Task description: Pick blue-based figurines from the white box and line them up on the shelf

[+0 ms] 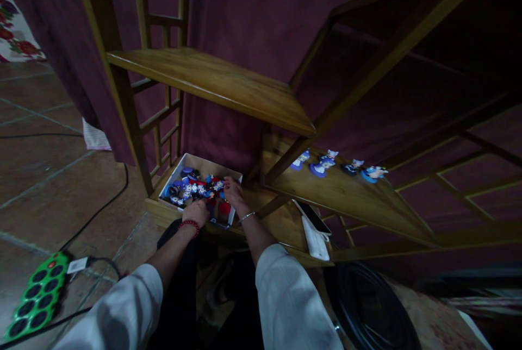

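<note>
A shallow white cardboard box (212, 163) stands on the bottom shelf, holding a jumble of small figurines (194, 189) in blue, white, black and red. My left hand (197, 212), with a red bead bracelet, is curled at the box's near edge. Its fingertips are hidden, so what they hold, if anything, does not show. Inside the right end of the box is my right hand (233, 191), its fingers bent together against the figurines. I cannot make out which piece lies between them.
Several standing figurines (322, 166) line the shelf on the right. An upper wooden shelf (212, 81) overhangs the box. A phone (312, 216) and a white object (315, 239) lie on the lower shelf. A green power strip (38, 293) with cables is on the floor.
</note>
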The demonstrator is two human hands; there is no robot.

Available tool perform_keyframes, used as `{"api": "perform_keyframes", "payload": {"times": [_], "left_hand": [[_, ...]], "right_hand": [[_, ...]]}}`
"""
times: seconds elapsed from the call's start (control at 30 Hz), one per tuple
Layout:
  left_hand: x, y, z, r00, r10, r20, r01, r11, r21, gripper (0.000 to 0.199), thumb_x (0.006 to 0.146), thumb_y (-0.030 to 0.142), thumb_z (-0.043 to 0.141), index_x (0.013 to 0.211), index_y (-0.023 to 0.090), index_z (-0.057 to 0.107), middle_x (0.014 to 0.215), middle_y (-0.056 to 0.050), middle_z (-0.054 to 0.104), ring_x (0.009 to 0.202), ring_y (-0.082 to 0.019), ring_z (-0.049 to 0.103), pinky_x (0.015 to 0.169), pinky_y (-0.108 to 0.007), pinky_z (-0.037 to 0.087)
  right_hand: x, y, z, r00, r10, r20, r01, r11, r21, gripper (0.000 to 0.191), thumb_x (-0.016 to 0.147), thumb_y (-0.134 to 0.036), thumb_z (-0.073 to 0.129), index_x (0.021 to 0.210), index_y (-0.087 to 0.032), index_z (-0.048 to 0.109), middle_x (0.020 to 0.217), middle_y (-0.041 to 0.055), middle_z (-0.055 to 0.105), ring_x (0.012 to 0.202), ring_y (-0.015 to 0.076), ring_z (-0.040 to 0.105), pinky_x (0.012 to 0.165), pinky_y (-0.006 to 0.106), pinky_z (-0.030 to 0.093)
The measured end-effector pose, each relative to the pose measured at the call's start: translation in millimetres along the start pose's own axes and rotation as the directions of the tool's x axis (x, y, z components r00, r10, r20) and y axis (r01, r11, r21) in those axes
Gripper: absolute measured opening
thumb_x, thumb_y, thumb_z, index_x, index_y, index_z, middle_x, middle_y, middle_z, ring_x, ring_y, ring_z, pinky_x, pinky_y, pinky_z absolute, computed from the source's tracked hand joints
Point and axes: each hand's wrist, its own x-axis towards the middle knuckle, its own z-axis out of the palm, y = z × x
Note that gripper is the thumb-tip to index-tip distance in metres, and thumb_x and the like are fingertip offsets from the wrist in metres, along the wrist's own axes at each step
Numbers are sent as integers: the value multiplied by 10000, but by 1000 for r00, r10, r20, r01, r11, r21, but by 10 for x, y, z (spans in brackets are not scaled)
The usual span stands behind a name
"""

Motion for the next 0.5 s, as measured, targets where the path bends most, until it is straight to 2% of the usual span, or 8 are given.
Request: {"api": "perform_keyframes", "payload": {"times": [0.13, 0.3, 0.5], "left_hand": [[0, -1, -3, 1000, 1, 6, -1, 1000, -4, 309, 776, 237, 385, 1011, 188, 580, 984, -127, 645, 925, -230, 601, 755, -324, 453], [8, -8, 7, 1000, 8, -9, -8, 1000, -13, 288, 775, 224, 391, 986, 199, 586, 968, -116, 652, 914, -233, 607, 737, -322, 457], [13, -3, 4, 1000, 3, -8, -3, 1000, -18, 280, 777, 234, 394, 977, 209, 589, 986, -114, 650, 923, -238, 605, 752, -332, 454]], "right_hand": [[24, 17, 49, 995, 102, 9, -101, 994, -41, 415, 654, -31, 432, 979, -226, 600, 837, -21, 641, 762, 115, 580, 730, 221, 468], [9, 32, 110, 989, 142, 42, -139, 988, -75, 350, 672, -58, 458, 923, -221, 638, 812, -6, 655, 742, 131, 595, 684, 218, 468], [-11, 60, 146, 990, 135, 33, -132, 988, -85, 253, 720, -160, 493, 913, -231, 640, 906, 2, 653, 799, 128, 602, 730, 222, 468]]}}
